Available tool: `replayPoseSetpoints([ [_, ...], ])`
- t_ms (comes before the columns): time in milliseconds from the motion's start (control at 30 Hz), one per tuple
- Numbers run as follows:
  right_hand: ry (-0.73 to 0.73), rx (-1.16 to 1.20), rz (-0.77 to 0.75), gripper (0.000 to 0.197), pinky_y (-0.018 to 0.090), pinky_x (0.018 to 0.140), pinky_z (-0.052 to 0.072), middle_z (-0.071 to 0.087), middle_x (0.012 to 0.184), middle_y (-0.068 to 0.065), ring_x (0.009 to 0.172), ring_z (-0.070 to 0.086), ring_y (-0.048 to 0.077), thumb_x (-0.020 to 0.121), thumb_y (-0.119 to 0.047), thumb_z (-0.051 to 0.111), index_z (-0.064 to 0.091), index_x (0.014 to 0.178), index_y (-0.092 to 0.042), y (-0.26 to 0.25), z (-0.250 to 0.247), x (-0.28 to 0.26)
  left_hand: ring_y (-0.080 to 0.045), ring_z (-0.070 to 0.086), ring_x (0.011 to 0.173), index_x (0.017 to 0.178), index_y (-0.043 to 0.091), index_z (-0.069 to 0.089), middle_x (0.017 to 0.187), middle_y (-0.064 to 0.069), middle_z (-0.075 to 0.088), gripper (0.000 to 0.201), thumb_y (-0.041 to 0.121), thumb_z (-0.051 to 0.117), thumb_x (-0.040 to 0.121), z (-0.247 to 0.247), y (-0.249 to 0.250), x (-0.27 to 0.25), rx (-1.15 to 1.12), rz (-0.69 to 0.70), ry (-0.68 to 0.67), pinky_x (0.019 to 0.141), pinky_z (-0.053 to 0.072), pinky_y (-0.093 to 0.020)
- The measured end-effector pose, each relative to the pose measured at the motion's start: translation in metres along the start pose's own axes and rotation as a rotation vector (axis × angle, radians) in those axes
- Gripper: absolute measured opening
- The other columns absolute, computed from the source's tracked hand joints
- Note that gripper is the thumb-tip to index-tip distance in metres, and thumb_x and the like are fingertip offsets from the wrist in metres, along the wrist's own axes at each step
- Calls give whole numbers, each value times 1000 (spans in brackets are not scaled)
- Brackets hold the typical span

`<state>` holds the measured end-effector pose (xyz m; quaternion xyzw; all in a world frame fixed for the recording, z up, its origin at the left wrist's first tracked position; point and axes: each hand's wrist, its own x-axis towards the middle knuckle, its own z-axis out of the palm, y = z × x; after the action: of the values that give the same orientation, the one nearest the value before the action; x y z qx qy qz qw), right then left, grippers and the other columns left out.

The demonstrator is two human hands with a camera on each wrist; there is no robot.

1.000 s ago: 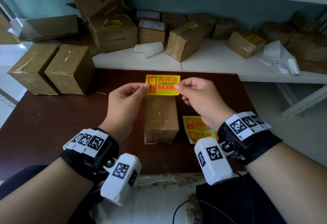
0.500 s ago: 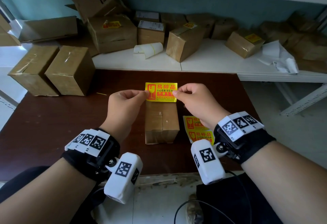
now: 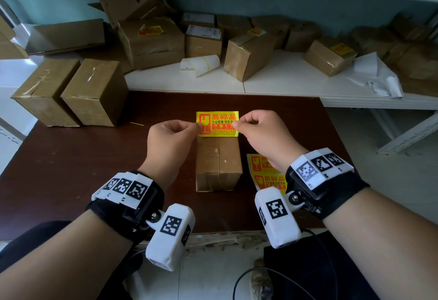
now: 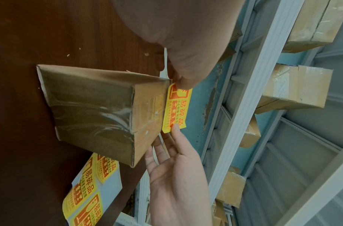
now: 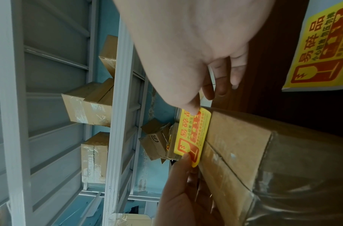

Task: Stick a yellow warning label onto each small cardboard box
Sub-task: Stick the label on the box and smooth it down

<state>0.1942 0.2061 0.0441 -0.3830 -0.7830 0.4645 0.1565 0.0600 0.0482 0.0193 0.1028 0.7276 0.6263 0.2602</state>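
Observation:
A yellow warning label [image 3: 217, 123] with red print is stretched between my two hands over the far end of a small taped cardboard box [image 3: 218, 164] on the dark wooden table [image 3: 71, 169]. My left hand [image 3: 174, 137] pinches the label's left edge. My right hand [image 3: 262, 131] pinches its right edge. In the left wrist view the label [image 4: 175, 108] stands at the box's [image 4: 101, 107] far top edge. The right wrist view shows the label [image 5: 192, 134] close against the box top [image 5: 244, 145]; whether it touches is unclear.
A backing sheet with more yellow labels [image 3: 267, 174] lies right of the box, partly under my right wrist. Two larger boxes [image 3: 71, 91] stand at the table's back left. The white shelf [image 3: 284, 81] behind holds several boxes, some labelled, and curled backing paper [image 3: 201, 63].
Both hands have lowered the label from above the table towards me, down to the far end of the small box. The box has stayed put.

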Motion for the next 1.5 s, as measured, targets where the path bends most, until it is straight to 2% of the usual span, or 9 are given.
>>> replayPoseSetpoints([
  [233,-2,-17,2,16,38,85,56,73,95,-4,92,67,13,104,-32,73,77,96,-18,2,2,1,-28,69,72,78,15,79,90,-24,80,19,24,86,94,1,-2,1,19,12,4,70,58,-45],
  [367,-5,-33,5,16,35,77,51,70,87,-6,81,62,10,105,-31,73,76,97,-17,1,5,0,-22,68,67,77,17,77,71,-6,76,20,23,84,95,2,-4,2,32,31,6,66,57,-41],
  [533,0,-68,-6,16,31,75,47,69,85,-7,79,62,9,105,-31,72,76,97,-17,-1,6,0,-11,65,60,78,19,77,62,6,72,21,24,82,97,1,-6,3,72,63,-4,61,55,-35],
  [600,5,-71,-5,16,34,78,53,70,87,-6,83,64,10,105,-30,73,77,96,-17,-1,7,1,-14,66,63,77,19,77,65,4,73,21,25,83,97,1,-7,4,80,71,-2,62,55,-37],
  [667,13,-58,10,16,45,85,63,73,91,-4,88,69,14,104,-30,75,77,95,-17,0,8,1,-18,67,66,79,19,78,72,-2,75,19,26,83,96,1,-7,4,82,82,0,64,57,-39],
  [767,16,-47,35,15,56,88,67,74,93,-3,90,73,19,103,-29,76,77,94,-17,-1,11,2,-18,67,67,81,17,79,74,-4,75,18,27,84,95,1,-8,4,86,95,4,64,57,-39],
  [1233,24,-48,60,16,57,88,67,75,92,2,92,74,22,103,-26,74,76,90,-17,-4,15,1,-1,59,50,86,16,78,72,2,72,14,24,81,97,1,-13,8,133,139,0,45,46,-21],
  [1367,16,-38,85,15,60,85,67,76,94,6,91,76,29,104,-26,73,76,95,-15,-5,15,1,-3,58,48,87,14,78,71,1,71,14,24,81,97,1,-12,8,126,137,-10,45,47,-22],
  [1500,10,-19,103,14,59,83,68,76,96,7,92,76,28,104,-24,73,76,95,-13,-5,14,1,-7,60,52,87,16,78,72,2,72,14,26,80,97,1,-13,9,125,124,-14,51,49,-27],
])
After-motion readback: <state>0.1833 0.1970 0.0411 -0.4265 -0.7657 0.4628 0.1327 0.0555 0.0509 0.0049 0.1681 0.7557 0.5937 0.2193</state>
